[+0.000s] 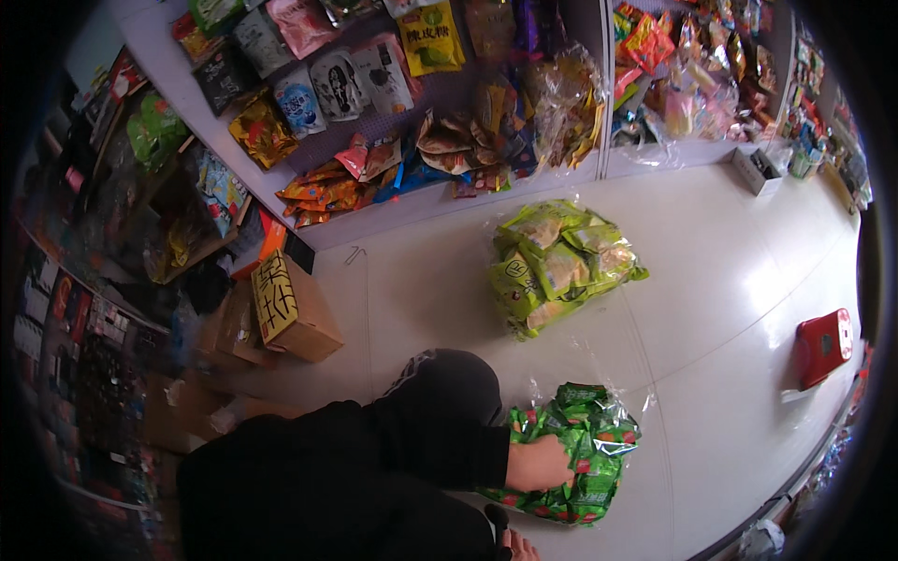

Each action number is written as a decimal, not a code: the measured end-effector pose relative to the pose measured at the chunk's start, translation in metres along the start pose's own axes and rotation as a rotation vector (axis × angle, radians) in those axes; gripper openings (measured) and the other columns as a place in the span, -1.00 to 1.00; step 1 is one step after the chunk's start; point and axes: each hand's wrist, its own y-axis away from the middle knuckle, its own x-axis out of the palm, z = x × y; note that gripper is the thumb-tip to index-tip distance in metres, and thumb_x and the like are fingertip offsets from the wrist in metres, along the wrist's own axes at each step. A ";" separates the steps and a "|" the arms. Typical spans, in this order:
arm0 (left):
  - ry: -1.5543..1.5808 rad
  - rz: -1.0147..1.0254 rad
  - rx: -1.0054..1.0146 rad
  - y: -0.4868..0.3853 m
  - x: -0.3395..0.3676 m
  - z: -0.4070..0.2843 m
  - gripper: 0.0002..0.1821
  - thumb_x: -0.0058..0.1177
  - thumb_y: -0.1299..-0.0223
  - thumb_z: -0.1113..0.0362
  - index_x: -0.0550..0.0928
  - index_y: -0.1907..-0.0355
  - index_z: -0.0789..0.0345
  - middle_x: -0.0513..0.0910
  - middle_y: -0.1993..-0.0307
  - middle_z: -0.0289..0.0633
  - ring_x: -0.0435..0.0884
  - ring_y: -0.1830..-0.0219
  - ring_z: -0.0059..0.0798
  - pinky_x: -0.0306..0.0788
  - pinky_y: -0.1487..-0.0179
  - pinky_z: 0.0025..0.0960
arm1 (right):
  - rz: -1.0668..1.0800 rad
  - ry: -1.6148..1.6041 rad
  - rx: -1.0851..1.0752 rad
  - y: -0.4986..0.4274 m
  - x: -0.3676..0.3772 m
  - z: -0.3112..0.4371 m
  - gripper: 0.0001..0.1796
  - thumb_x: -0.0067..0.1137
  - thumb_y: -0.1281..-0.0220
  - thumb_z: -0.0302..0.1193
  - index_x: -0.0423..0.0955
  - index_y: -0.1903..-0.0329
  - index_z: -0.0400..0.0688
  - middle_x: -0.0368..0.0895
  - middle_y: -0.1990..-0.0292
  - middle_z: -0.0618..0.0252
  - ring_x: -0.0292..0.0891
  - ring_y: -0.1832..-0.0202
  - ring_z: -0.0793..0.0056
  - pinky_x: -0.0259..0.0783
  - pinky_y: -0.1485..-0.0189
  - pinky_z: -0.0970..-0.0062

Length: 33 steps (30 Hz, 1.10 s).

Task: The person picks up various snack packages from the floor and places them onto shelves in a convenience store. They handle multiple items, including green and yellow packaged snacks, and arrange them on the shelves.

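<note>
My left hand (541,463), in a black sleeve, reaches in from the left onto a clear plastic bag of green packets (596,484) on the floor. Its fingers are curled on the bag near the middle; their tips are partly hidden. Crinkled clear film sticks out at the bag's upper right. Farther up on the floor lies a second clear bag, filled with yellow-green snack packets (561,263), untouched. My right hand is out of view. A bent knee (456,382) is above the sleeve, and the toes of a foot (518,545) show at the bottom edge.
A display shelf (393,210) with many snack bags runs along the top. Opened cardboard boxes (309,322) stand at the left, beside cluttered racks. A small open box (758,172) is by the shelf at the upper right. A red box-like object (821,348) stands at the right.
</note>
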 end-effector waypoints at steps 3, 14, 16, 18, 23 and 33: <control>-0.023 -0.089 -0.025 0.009 0.009 0.004 -0.78 0.10 0.01 0.22 0.56 0.26 0.19 0.60 0.46 -0.27 0.63 0.37 -0.29 0.38 0.30 -0.21 | 0.292 -0.055 0.208 -0.015 0.000 0.011 -0.64 -0.09 -0.24 -0.49 0.45 -0.09 -0.12 0.60 0.16 0.06 0.56 0.26 0.11 0.49 0.24 0.17; 0.397 0.037 -0.230 0.033 -0.029 0.073 -0.80 0.04 -0.07 0.26 0.63 0.24 0.24 0.65 0.25 -0.10 0.65 0.21 -0.14 0.45 0.17 -0.12 | 0.214 -0.235 0.582 -0.074 0.045 0.042 -0.76 0.14 -0.11 -0.28 0.56 0.19 -0.10 0.65 0.36 -0.06 0.59 0.28 -0.06 0.47 0.22 0.05; 0.648 -0.010 -0.401 0.066 -0.058 0.088 -0.71 0.01 -0.16 0.27 0.60 0.06 0.26 0.64 0.13 -0.14 0.62 0.10 -0.22 0.44 0.01 -0.20 | 0.183 -0.301 0.632 -0.064 0.040 0.062 -0.78 0.11 -0.12 -0.30 0.57 0.22 -0.13 0.64 0.39 -0.05 0.59 0.29 -0.05 0.46 0.23 0.06; 0.907 -0.037 -0.593 0.118 -0.101 0.103 -0.68 -0.03 -0.27 0.25 0.57 -0.04 0.28 0.64 0.07 -0.14 0.62 0.03 -0.32 0.46 -0.04 -0.28 | 0.196 -0.350 0.686 -0.049 0.027 0.094 -0.78 0.10 -0.14 -0.30 0.59 0.25 -0.14 0.65 0.40 -0.04 0.59 0.30 -0.05 0.46 0.23 0.07; 1.518 -0.501 -0.969 0.197 -0.200 0.220 -0.56 0.00 -0.36 0.13 0.44 -0.20 0.30 0.59 0.03 -0.19 0.60 -0.02 -0.25 0.47 -0.11 -0.30 | 0.168 -0.552 0.811 -0.090 -0.012 0.137 -0.74 0.10 -0.17 -0.26 0.61 0.24 -0.18 0.66 0.39 -0.06 0.60 0.31 -0.04 0.48 0.22 0.12; 2.425 -1.387 -1.190 0.253 -0.308 0.602 -0.02 0.12 -0.15 -0.21 -0.13 -0.48 -0.07 -0.20 -0.46 0.12 -0.07 -0.45 0.25 0.03 -0.39 0.27 | -0.218 -1.593 0.698 -0.631 -0.060 0.132 -0.68 0.06 -0.36 -0.20 0.44 0.42 -0.17 0.43 0.56 0.42 0.34 0.52 0.67 0.31 0.45 0.59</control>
